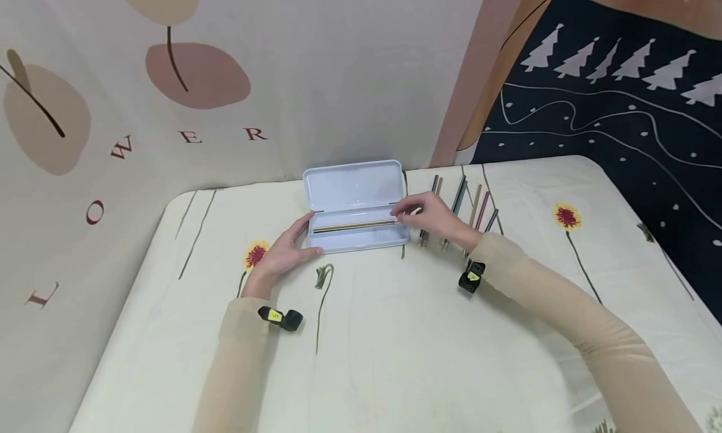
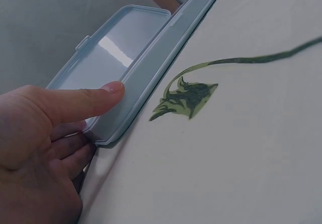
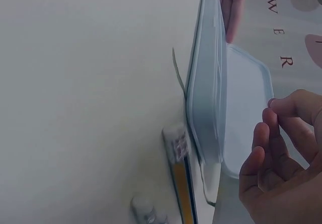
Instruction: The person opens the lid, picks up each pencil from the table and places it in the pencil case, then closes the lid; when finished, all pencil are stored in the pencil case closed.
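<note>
A pale blue pencil case (image 1: 361,242) lies with its hinged lid (image 1: 355,185) raised at the back of the table. Inside its tray are slim pencils (image 1: 354,226), one of them gold-coloured, running lengthwise. My left hand (image 1: 286,252) holds the case's left end. Its thumb (image 2: 95,100) lies on the front wall, and the other fingers are around the end. Over the right end of the tray hovers my right hand (image 1: 431,215), fingers loosely bent. Thumb and index fingertips come close together in the right wrist view, with nothing visible between them.
Several loose pencils (image 1: 478,204) in different colours lie on the table right of the case, partly behind the right hand. A pencil with a pale end (image 3: 176,143) lies near the case. The white tablecloth (image 1: 383,345) has printed flowers. A patterned backdrop (image 1: 338,76) rises behind.
</note>
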